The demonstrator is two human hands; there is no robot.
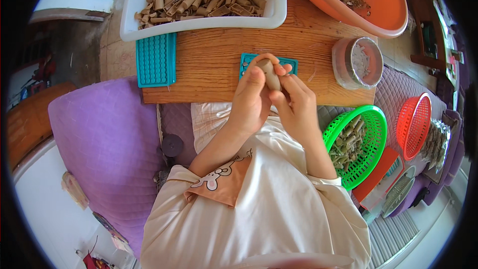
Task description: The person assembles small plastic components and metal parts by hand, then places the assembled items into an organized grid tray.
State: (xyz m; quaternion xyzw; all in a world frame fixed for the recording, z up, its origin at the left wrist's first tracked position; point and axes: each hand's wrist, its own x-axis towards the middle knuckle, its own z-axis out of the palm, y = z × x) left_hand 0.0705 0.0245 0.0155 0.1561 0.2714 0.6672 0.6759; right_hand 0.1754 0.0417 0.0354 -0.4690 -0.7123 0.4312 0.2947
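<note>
A smooth cream shirt (284, 204) lies nearest. Beyond it, over the near edge of the grained wooden surface (209, 67), a tan tube (270, 73) is held between both hands. The grip is closed on it: the left hand (247, 94) curls round one side, the right hand (298, 102) pinches the other. It looks light, dry, stiff but dentable, best held gently around its middle. Similar tubes (199, 1) fill a glossy white tub (204, 25).
</note>
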